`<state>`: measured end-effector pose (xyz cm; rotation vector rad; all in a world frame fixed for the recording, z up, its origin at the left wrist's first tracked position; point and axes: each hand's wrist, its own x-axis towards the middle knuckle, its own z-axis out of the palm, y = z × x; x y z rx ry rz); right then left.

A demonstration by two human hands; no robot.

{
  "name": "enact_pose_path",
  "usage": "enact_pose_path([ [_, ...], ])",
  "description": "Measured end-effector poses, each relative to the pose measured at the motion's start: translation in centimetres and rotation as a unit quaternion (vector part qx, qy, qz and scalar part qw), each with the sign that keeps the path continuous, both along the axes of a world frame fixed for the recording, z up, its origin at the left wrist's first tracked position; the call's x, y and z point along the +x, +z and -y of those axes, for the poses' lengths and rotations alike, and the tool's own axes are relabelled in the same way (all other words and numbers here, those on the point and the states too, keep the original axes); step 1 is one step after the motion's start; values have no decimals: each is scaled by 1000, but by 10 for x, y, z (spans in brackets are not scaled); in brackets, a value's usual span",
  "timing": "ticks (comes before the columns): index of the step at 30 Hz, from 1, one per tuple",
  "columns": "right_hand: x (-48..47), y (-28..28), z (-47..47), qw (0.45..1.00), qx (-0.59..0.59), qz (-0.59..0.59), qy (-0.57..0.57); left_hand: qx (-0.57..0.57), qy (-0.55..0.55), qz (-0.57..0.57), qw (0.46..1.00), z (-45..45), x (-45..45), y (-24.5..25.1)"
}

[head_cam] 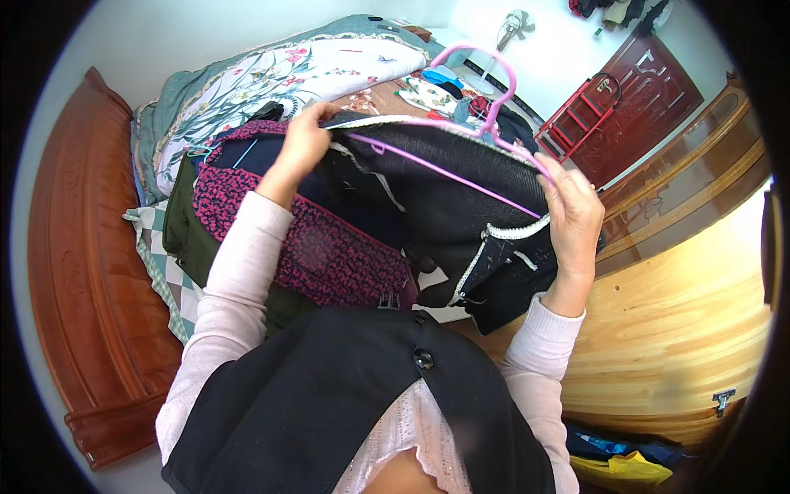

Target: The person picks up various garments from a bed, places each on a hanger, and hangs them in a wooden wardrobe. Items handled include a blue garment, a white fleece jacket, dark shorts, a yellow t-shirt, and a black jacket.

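A black garment with white trim (457, 167) is held up before me, and a pink clothes hanger (450, 179) sits inside its neck opening. The hook of the hanger points up and away from me. My left hand (311, 139) grips the garment's trimmed edge at the left shoulder. On the other side my right hand (571, 207) pinches the right end of the hanger together with the edge of the cloth. Below and left lies a garment in pink-and-dark print (345, 253) with a dark lining, on top of a dark green garment (185, 222).
A bed with a floral quilt (271, 86) and scattered clothes (432, 92) lies ahead. Its wooden bedboard (92, 278) rises at left. An open wooden cabinet door (673, 321) stands close at right, with folded clothes (623, 469) below. Farther off are a red stepladder (577, 117) and a fan (515, 25).
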<state>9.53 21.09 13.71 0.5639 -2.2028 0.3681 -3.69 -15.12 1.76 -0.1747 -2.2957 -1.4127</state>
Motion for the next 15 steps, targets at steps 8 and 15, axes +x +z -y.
enact_pose_path([
  [8,-16,-31,-50,984,-132,51,105,47,-204,16,978,46,21,98],
  [15,-71,-68,23,939,-249,161,176,-26,-253,80,964,90,53,96],
])
